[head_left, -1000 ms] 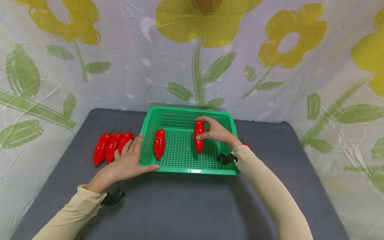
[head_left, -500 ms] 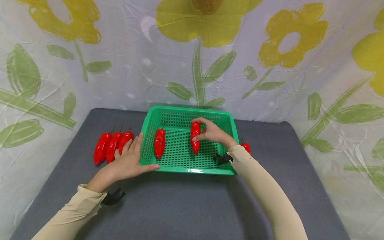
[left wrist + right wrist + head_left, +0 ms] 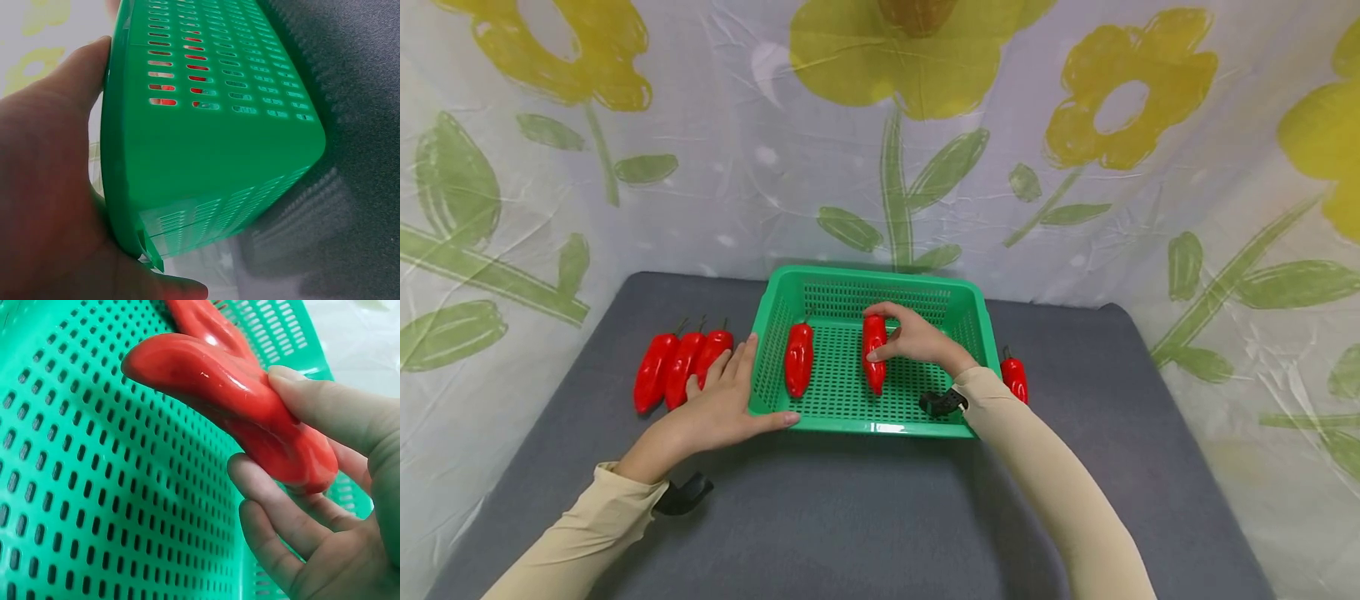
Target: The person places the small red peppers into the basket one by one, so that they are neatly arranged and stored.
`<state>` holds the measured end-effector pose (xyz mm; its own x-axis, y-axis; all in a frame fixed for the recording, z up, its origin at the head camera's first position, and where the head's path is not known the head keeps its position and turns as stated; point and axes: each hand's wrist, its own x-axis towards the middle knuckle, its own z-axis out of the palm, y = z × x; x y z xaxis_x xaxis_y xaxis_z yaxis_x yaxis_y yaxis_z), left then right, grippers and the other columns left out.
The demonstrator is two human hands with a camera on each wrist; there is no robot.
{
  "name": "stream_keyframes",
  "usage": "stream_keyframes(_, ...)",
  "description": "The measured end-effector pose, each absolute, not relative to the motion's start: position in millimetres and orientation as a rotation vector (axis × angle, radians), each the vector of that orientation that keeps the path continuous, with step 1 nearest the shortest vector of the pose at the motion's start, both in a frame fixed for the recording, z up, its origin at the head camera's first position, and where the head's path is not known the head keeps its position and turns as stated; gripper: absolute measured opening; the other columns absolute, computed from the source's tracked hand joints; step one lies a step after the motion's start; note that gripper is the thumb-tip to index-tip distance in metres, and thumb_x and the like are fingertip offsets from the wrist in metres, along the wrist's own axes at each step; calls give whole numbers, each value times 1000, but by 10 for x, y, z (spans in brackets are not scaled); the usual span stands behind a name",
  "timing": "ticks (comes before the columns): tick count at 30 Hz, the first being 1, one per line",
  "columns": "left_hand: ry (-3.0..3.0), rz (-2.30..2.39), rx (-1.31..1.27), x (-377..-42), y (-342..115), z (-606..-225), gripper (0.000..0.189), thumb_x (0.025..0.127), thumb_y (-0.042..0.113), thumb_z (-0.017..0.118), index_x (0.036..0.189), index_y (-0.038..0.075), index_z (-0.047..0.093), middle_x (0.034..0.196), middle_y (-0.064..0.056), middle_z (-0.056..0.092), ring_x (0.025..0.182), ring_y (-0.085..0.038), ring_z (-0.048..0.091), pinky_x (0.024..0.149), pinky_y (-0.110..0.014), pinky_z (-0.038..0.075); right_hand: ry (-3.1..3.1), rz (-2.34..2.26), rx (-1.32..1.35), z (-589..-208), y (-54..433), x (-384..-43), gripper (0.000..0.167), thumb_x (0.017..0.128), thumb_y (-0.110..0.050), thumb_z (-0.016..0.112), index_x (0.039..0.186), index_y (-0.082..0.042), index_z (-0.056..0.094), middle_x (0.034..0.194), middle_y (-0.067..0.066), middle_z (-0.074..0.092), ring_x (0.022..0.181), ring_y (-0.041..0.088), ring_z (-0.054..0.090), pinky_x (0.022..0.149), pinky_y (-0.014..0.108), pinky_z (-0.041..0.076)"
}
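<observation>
My right hand holds a glossy red chili pepper between thumb and fingers, over the floor of a green plastic basket. In the right wrist view the pepper points its tip up and left, above the perforated bottom. A second red pepper lies at the left inside the basket. My left hand rests spread at the basket's front left corner, its thumb along the front rim and its fingers beside the left wall. The left wrist view shows this hand against the rim.
Several red peppers lie side by side on the grey table left of the basket, partly behind my left hand. Another red pepper lies just right of the basket, partly covered by my right sleeve. A flower-printed curtain closes off the back.
My right hand has moved left inside the basket with its pepper, closer to the other pepper there. More of the pepper outside on the right now shows. The left hand has stayed put.
</observation>
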<state>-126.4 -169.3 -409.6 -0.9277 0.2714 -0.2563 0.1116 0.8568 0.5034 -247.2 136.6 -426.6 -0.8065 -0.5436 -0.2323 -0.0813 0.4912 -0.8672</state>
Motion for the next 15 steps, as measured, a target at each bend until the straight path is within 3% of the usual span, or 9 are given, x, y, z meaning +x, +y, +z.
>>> stream_keyframes(15,2724,687,287,-1276,-1677,-4096,134,74,77,65,158,5,-11,164,-27,7,147,-53,7,103,-84,7,2256,-1267,-531,-4360,1150,-2502,70,84,-13,78,146,-14,45,139,9,46,96,27,71,84,36,58)
